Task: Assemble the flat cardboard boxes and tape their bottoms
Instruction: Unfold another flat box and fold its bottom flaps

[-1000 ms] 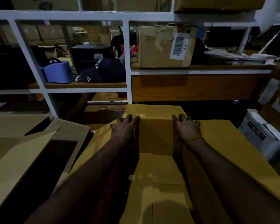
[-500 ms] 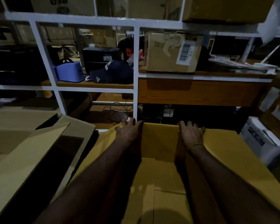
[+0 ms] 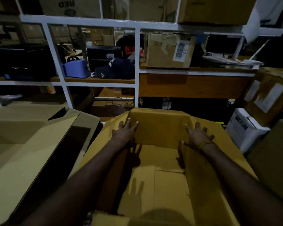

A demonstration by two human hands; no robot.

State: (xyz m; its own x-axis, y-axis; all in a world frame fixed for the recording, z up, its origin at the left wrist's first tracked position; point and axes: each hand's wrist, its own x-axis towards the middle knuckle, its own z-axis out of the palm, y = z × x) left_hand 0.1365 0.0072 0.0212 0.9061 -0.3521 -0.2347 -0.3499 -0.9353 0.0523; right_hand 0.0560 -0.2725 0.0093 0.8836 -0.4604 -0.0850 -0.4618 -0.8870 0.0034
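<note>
- Two flattened cardboard sheets (image 3: 28, 144) lie stacked at the left, waiting, with storage shelving (image 3: 137, 75) behind everything.
- One open cardboard box (image 3: 160, 160) sits directly in front of the person, flaps splayed outward; its bottom flaps look folded in but I see no tape on the seam.
- Left hand (image 3: 125, 133) lies flat with fingers spread against the far left inner corner, gripping nothing.
- Right hand (image 3: 197, 136) is likewise spread wide, pressing the right wall outward.
- Risk, as I judge it: with the bottom untaped, the flaps could spring apart once the pressure ends, and uneven pushing could skew the box out of square or crease a wall.
- No tape roll is identifiable in this dim light.
</note>
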